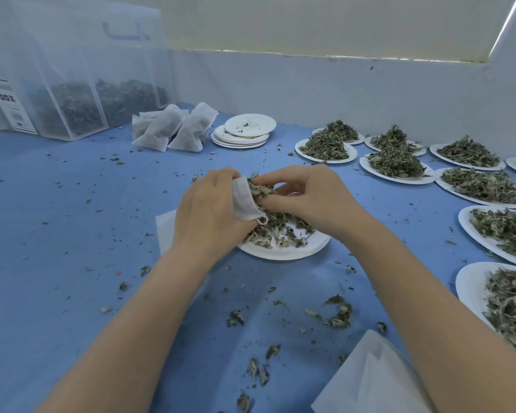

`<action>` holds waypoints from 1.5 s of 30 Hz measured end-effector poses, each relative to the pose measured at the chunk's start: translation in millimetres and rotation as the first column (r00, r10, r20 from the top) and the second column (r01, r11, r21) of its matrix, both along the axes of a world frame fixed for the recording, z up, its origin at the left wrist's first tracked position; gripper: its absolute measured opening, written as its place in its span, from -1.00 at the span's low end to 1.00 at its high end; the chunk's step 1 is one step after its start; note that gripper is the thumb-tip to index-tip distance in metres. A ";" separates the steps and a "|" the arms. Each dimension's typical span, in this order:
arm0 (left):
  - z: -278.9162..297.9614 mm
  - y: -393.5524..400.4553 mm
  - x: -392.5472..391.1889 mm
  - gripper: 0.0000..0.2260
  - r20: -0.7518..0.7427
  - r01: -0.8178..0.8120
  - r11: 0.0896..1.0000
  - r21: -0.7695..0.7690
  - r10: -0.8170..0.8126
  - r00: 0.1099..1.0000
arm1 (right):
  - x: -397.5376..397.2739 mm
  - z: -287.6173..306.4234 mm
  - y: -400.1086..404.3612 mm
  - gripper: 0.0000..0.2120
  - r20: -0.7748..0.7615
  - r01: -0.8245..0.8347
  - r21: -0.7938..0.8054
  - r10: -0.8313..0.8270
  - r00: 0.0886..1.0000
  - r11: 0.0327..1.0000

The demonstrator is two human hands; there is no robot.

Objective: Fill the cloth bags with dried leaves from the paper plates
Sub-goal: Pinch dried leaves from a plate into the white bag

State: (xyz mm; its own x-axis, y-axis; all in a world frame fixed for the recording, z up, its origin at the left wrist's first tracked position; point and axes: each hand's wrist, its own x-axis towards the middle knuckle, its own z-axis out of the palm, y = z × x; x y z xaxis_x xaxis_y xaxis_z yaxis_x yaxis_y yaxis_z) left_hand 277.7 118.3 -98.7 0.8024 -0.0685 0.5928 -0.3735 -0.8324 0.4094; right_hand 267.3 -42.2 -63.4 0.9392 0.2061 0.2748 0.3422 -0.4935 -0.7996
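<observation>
Down at the bottom right sits a loose white cloth sheet (367, 380) on the blue desk (72, 234), crumbs of leaf scattered all over. Mid-frame, left hand (204, 214) has a tight grip on a white cloth bag (245, 199), held over a paper plate (283, 251), while right hand (309, 196) pinches dried leaves (276, 226) at its mouth. Right side: heaped plates (486, 186). Further back, empty stacked plates (242, 135), filled bags (173, 129), and a clear plastic box (57, 84) upper left.
</observation>
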 end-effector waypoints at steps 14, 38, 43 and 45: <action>-1.3 -5.2 -4.3 -0.51 0.014 0.113 0.987 0.112 -0.115 0.993 | -4.9 9.7 0.9 -0.70 -0.167 -0.278 -0.025 0.271 0.948 0.960; 1.0 5.2 -1.8 -0.51 0.066 0.117 0.991 0.066 -0.121 0.990 | -5.3 13.4 14.9 -0.79 0.164 0.036 -0.082 -0.022 0.986 0.996; 2.8 2.8 -5.9 -0.51 0.048 0.116 0.993 0.015 -0.116 0.992 | -6.8 12.3 14.7 -0.79 0.080 -0.104 -0.138 0.115 0.990 0.985; 4.2 6.0 -4.5 -0.54 0.055 0.083 0.994 0.065 -0.087 0.995 | -7.5 18.1 3.0 -0.77 0.041 -0.180 0.014 0.179 0.983 0.984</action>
State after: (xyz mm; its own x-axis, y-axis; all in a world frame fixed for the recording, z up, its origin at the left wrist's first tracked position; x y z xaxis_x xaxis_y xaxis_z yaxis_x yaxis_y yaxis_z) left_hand 273.2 124.3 -94.5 0.7567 -0.1733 0.6304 -0.4653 -0.8201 0.3331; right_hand 259.8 -39.2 -45.3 0.8757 0.3650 0.3161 0.4555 -0.4075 -0.7915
